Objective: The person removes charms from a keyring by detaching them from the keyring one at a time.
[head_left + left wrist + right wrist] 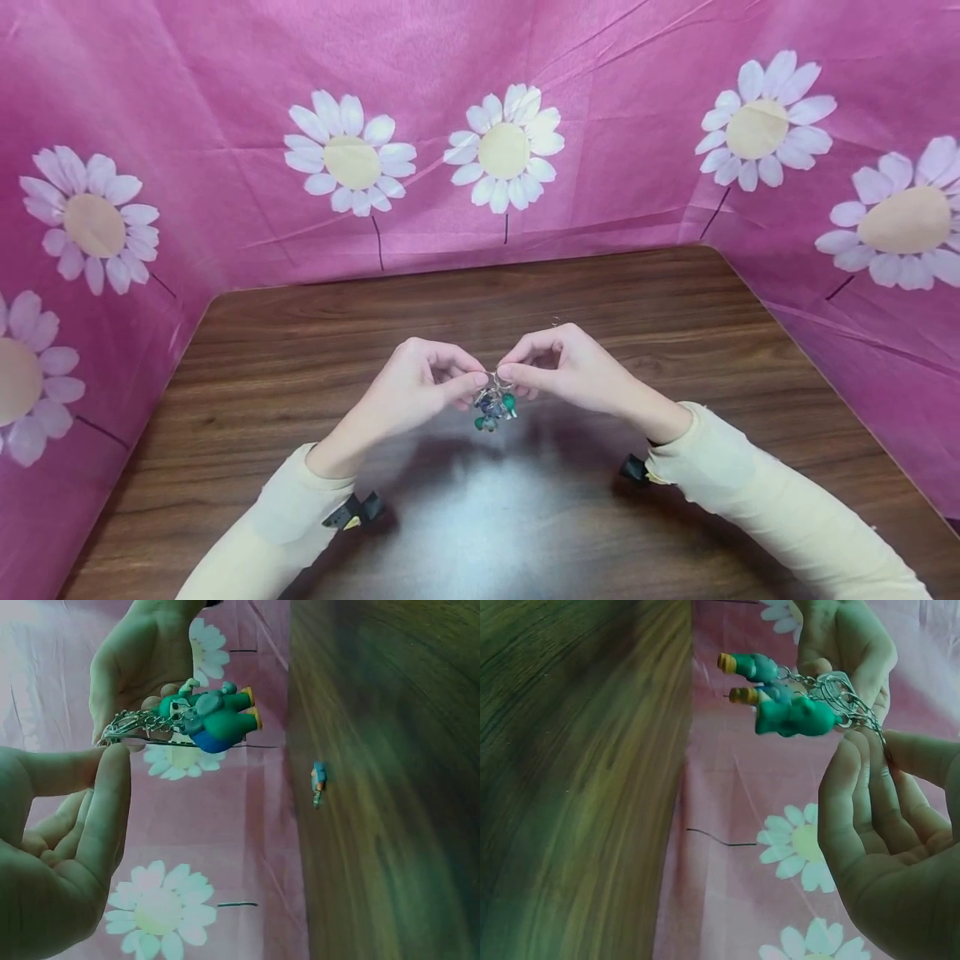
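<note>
In the head view, a bunch of figurine keychains [491, 406] hangs between the two hands above the table. My left hand [420, 379] pinches the metal rings at its top from the left, thumb against the fingertips. From the other side, the thumb and fingers of my right hand [577, 371] pinch a ring of the same bunch. One green figure with blue and yellow parts [225, 726] dangles on its chain in the left wrist view. Several silver chains and rings [840, 694] gather at the fingertips in the right wrist view, with green figures below them.
Another small blue and orange keychain [319, 776] lies on the wooden table; in the head view the right hand mostly hides it. Pink cloth [622, 167] printed with white daisies stands around the table's back and sides. The brown tabletop [300, 333] stretches beneath both forearms.
</note>
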Demonstrator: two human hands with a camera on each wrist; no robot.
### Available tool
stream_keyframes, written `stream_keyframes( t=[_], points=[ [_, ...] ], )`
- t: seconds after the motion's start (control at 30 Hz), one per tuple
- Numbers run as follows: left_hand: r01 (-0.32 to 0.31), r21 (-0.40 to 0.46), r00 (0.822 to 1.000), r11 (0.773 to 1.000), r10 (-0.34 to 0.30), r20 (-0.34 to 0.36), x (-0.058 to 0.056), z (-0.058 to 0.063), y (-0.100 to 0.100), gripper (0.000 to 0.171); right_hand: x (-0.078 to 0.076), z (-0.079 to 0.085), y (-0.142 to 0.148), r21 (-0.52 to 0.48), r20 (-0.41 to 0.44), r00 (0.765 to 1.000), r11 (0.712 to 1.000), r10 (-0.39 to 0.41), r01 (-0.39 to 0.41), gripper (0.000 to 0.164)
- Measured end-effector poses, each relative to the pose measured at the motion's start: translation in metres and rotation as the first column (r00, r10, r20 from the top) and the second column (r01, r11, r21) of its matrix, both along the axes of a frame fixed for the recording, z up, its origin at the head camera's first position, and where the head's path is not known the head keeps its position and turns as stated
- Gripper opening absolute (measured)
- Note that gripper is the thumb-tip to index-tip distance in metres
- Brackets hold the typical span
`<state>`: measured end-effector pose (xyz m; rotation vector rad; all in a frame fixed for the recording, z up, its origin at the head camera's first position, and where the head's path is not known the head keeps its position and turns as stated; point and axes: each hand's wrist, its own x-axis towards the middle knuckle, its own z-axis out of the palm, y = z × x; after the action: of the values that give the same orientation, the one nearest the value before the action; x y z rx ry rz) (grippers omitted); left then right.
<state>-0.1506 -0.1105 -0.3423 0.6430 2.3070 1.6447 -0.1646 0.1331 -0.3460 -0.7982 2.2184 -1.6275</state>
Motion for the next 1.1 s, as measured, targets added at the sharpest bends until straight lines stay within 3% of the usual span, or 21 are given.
stream_keyframes(
  t=[0.27,0.33,0.43,0.63,0.73,0.93,1.1],
  points=[
    [-0.115,0.116,0.982,0.987,0.096,0.161,-0.009,-0.012,0.001,0.012,-0.01,-0.014,0.0,0.016,0.105,0.993,0.998,0.056,-0.058,0.015],
    [-0.128,0.143,0.975,0.981,0.098,0.2,-0.01,-0.014,0.001,0.013,-0.011,-0.016,-0.001,0.002,0.13,0.989,0.998,0.068,-0.069,0.016],
    [-0.094,0.148,0.973,0.985,0.059,0.224,-0.011,-0.017,0.0,0.015,-0.011,-0.017,-0.001,-0.021,0.151,0.986,0.997,0.074,-0.072,0.015],
    [0.12,0.007,0.984,0.993,-0.12,0.132,-0.013,-0.012,-0.008,0.015,-0.012,-0.014,0.0,-0.014,0.132,0.986,0.995,0.101,-0.1,0.015],
    [0.172,-0.058,0.981,0.983,-0.166,0.095,-0.013,-0.007,-0.009,0.015,-0.013,-0.012,0.001,0.005,0.125,0.984,0.992,0.127,-0.128,0.015],
    [0.129,-0.044,0.991,0.991,-0.127,0.048,-0.012,-0.003,-0.007,0.011,-0.013,-0.007,0.003,0.009,0.112,0.977,0.983,0.18,-0.182,0.015],
    [0.065,0.028,0.997,0.997,-0.066,0.043,-0.01,-0.005,-0.005,0.01,-0.013,-0.004,0.002,-0.003,0.121,0.981,0.988,0.154,-0.155,0.014]
  ],
)
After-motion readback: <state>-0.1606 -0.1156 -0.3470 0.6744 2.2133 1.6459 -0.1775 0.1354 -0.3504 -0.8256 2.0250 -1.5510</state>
